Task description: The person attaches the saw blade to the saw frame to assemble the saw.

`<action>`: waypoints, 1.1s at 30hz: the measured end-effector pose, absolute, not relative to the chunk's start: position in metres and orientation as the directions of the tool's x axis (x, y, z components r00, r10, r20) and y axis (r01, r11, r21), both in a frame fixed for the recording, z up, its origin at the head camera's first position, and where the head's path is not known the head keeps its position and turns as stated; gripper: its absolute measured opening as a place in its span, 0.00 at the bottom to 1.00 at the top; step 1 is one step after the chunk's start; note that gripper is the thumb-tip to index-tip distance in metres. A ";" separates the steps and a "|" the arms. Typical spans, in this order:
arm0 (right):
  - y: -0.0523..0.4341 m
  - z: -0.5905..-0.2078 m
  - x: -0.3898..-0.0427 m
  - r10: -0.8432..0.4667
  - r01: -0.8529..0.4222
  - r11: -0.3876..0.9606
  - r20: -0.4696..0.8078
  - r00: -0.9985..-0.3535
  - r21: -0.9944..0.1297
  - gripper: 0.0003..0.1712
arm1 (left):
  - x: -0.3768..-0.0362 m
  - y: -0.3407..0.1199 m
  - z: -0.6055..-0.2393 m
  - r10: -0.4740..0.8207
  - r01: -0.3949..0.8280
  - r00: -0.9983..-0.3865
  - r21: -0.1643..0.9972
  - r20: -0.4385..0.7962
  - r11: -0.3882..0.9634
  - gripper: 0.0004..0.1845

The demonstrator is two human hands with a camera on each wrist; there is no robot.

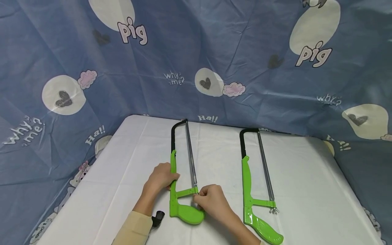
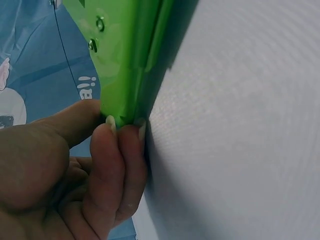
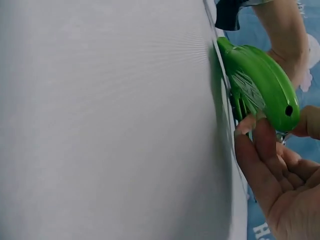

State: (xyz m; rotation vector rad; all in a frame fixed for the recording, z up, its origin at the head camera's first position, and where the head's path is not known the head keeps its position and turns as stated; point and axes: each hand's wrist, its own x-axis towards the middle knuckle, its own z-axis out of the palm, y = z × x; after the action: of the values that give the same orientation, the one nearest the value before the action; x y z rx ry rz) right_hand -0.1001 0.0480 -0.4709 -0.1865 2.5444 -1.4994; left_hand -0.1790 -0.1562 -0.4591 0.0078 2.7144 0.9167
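A hacksaw point(image 1: 190, 214) with a green handle, black front bow and grey blade lies on the white table, its handle toward me. My left hand point(image 1: 162, 176) grips its green frame between thumb and fingers; the left wrist view shows the fingertips against the green metal point(image 2: 117, 65). At the near end of the blade, my right hand point(image 1: 212, 200) pinches the wing nut point(image 3: 282, 137), which the fingers mostly hide. The green handle point(image 3: 267, 87) is just beside those fingers in the right wrist view.
A second green hacksaw point(image 1: 246, 183) lies to the right, its wing nut point(image 1: 274, 210) in sight. A black object point(image 1: 158, 217) is by my left sleeve, perhaps part of the wrist camera mount. Behind the white table point(image 1: 122, 163) hangs a blue printed cloth point(image 1: 171, 51).
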 end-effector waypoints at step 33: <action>0.063 -0.496 -0.120 -0.660 0.661 -0.243 -0.378 -0.649 -0.709 0.14 | -0.179 -0.164 -0.461 0.108 -0.088 -0.956 0.617 -0.274 0.782 0.11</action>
State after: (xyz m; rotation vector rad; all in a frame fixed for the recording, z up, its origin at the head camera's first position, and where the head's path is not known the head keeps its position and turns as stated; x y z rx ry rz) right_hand -0.1195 0.0629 -0.4956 0.0016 1.1291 -1.9770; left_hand -0.1791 -0.1638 -0.4609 0.0154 2.6795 0.9484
